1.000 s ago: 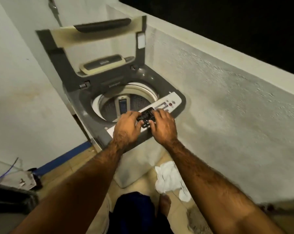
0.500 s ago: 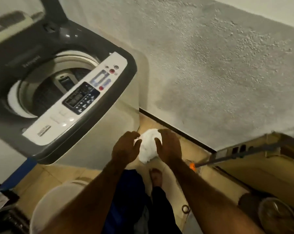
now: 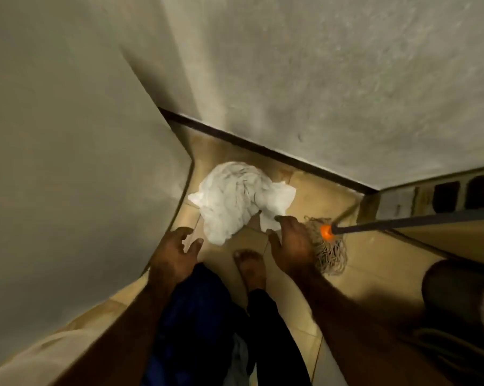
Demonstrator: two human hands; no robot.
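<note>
Leftmost stands the washer's pale side (image 3: 82, 162). Next, the left hand (image 3: 174, 257) hovers with fingers spread and loose, holding nothing, just short of the cloth (image 3: 235, 199). The cloth is white, crumpled and faintly streaked with grey, and it lies in a heap on the tiled floor (image 3: 313, 190) between washer and wall. A bare foot (image 3: 250, 268) stands below it. The right hand (image 3: 290, 246) stretches straight fingers to the cloth's near corner, gripping nothing. A mop (image 3: 334, 253) lies just beside it. A dark tub (image 3: 452, 291) sits far right, its contents hidden.
</note>
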